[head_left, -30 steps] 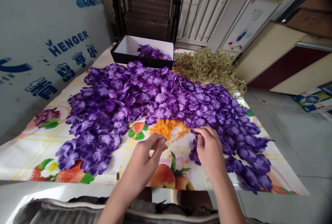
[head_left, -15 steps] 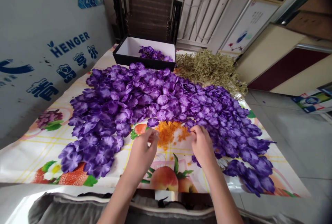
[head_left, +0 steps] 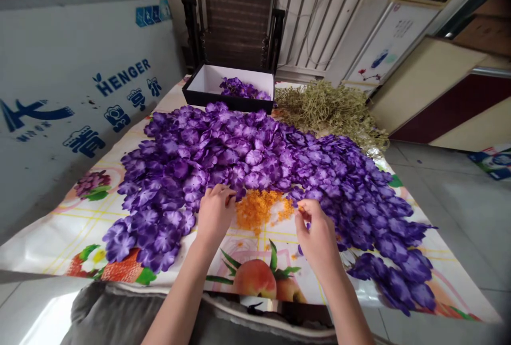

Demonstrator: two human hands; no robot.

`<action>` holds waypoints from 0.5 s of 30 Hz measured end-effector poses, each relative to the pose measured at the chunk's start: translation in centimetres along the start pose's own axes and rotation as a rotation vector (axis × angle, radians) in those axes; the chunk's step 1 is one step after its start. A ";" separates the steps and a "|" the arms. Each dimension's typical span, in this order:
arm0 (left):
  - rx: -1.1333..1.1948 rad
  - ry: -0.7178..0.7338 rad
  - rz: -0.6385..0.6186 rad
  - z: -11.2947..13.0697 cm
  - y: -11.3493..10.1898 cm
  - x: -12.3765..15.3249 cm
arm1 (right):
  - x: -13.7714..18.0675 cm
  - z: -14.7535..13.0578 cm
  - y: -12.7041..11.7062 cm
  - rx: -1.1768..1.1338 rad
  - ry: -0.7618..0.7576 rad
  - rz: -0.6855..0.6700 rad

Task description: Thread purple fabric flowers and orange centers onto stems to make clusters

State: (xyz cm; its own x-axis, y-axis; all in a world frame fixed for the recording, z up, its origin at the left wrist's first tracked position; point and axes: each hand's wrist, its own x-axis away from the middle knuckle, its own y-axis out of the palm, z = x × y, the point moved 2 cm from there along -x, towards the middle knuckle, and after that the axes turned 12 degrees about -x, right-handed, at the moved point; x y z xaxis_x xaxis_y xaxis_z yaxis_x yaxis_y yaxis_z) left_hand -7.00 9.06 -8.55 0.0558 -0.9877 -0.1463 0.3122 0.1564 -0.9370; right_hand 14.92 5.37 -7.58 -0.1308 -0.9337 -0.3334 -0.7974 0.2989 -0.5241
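A big heap of purple fabric flowers (head_left: 255, 158) covers the middle of the table. A small pile of orange flower centres (head_left: 255, 207) lies at its near edge. My left hand (head_left: 214, 212) is closed, its fingertips pinching a purple flower at the edge of the heap just left of the orange pile. My right hand (head_left: 315, 236) is closed in a pinch right of the orange pile, holding a small orange piece at its fingertips.
A black box (head_left: 231, 87) with a white inside holds some purple flowers at the far end. A tangle of pale green stems (head_left: 331, 108) lies beside it. The fruit-print tablecloth (head_left: 255, 276) shows near me. A white chest (head_left: 59, 95) stands left, a chair (head_left: 235, 20) beyond.
My left hand moved left and forward onto a purple flower at the heap's edge. My right hand drew back slightly from the orange pile. The camera tilted a little.
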 end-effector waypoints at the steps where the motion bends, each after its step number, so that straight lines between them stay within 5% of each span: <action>1: -0.023 -0.006 -0.003 -0.1 -0.1 0.1 | 0.0 -0.2 -0.2 -0.011 0.004 0.014; 9: -0.140 -0.087 -0.034 -0.6 -0.9 0.7 | -0.2 0.6 -3.0 -0.110 0.101 0.255; 15: -0.073 -0.104 -0.070 -1.1 -0.7 1.0 | -0.7 1.6 -2.0 -0.121 0.073 0.079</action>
State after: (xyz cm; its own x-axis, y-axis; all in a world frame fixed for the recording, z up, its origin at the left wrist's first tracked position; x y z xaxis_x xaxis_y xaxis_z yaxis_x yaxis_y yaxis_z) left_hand -8.18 7.94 -8.39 0.1350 -0.9896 -0.0496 0.2490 0.0823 -0.9650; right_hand 17.59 5.77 -7.55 -0.2350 -0.9211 -0.3103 -0.8474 0.3505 -0.3989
